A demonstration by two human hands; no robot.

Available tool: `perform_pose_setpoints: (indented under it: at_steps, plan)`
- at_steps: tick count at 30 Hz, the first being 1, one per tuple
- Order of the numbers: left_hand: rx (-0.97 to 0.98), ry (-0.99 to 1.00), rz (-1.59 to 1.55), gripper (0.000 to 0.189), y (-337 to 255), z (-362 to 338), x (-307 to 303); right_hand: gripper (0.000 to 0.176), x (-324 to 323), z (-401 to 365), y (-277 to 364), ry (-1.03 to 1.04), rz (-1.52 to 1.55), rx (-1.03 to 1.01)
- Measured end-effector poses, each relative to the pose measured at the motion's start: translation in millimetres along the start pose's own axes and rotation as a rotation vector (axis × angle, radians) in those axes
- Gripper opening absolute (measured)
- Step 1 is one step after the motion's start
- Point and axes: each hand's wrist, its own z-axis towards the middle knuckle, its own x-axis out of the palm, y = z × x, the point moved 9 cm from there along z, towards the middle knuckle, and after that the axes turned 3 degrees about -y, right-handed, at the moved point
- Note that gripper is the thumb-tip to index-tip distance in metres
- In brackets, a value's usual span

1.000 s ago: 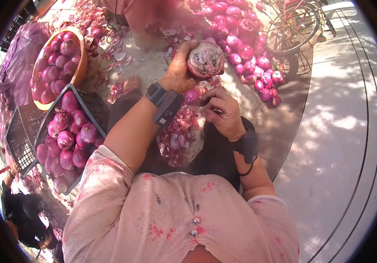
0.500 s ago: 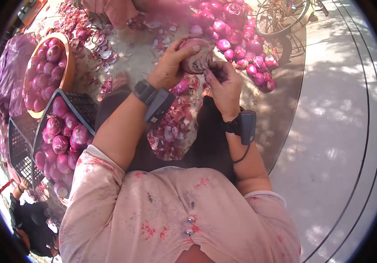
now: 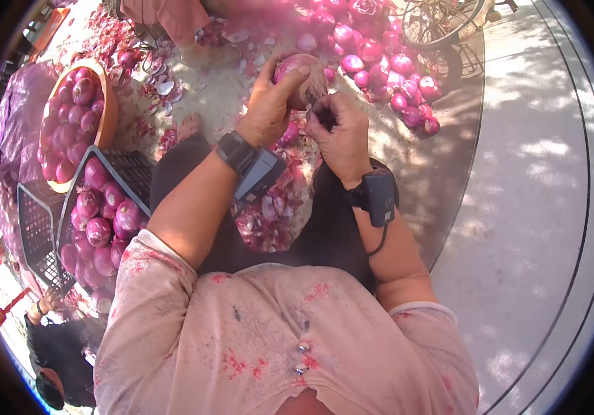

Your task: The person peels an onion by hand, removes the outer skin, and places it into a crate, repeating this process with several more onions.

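Note:
My left hand (image 3: 269,104) is wrapped around a large purple onion (image 3: 302,75), held up over my lap with its brownish, ragged, dry end turned toward my right hand. Right against that end, my right hand (image 3: 342,135) is closed in a pinch, its thumb and fingertips on the loose dry skin. The exact bit of skin between the fingertips is too small to see clearly. Below both hands, a heap of peeled onion skins (image 3: 269,218) lies on the ground between my legs.
Left of me stand a black plastic crate (image 3: 41,225) and an orange-rimmed basket (image 3: 109,114), both holding onions. Peeled onions (image 3: 380,72) are piled ahead on the right, beside a wire basket (image 3: 435,24). Another person (image 3: 62,353) is at the lower left.
The onion has tilted, showing more purple side. My right hand has shifted left and slightly down, its fingers now curled more toward me. The left hand still grips the onion.

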Motion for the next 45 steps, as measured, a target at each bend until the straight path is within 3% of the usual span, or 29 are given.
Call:
perform_pose_setpoints:
  at_steps: [5, 7, 9, 11, 15, 16, 22, 24, 35, 37, 40, 42, 45]
  plan:
    - [-0.003, 0.039, -0.182, 0.038, 11, 15, -8, 0.019, -11, 2, 12, -0.053, -0.003, -0.094]
    - [0.014, 0.041, -0.206, 0.038, 7, 17, -8, 0.023, -10, 2, -4, 0.041, 0.043, 0.004]
    - [-0.021, 0.095, -0.294, 0.033, 5, 14, -2, 0.022, -18, 2, -8, -0.028, 0.076, 0.046]
    - [-0.037, 0.09, -0.281, 0.033, 6, 13, 1, 0.021, -23, 1, -17, -0.042, 0.126, 0.212]
    - [-0.108, 0.121, -0.3, 0.031, 16, 9, 9, 0.028, -21, 2, -9, -0.056, 0.149, 0.164]
    - [-0.113, 0.123, -0.298, 0.031, 17, 9, 10, 0.031, -20, 3, -5, -0.087, 0.095, 0.046]
    - [-0.14, 0.079, -0.303, 0.029, 22, 8, 16, 0.025, -16, 1, -17, -0.041, 0.047, 0.061]
    - [0.023, 0.078, -0.16, 0.03, 11, 7, 16, 0.023, -15, -1, -25, -0.044, 0.094, 0.081]
    - [0.201, -0.029, -0.005, 0.034, 5, 0, 12, 0.017, -11, -3, -39, -0.044, 0.098, 0.102]
    - [0.237, -0.042, 0.048, 0.034, 0, -3, 13, 0.016, -14, -3, -32, -0.077, 0.066, 0.032]
    - [0.304, -0.048, 0.29, 0.037, -7, -4, 14, 0.018, -15, -2, -25, -0.111, 0.005, 0.018]
    - [0.5, -0.103, 0.515, 0.042, -19, -6, 10, 0.019, -17, 1, -24, -0.176, 0.076, 0.0]
    - [0.583, 0.027, 0.473, 0.048, -26, -5, 16, 0.018, -22, 2, -19, -0.246, 0.194, -0.008]
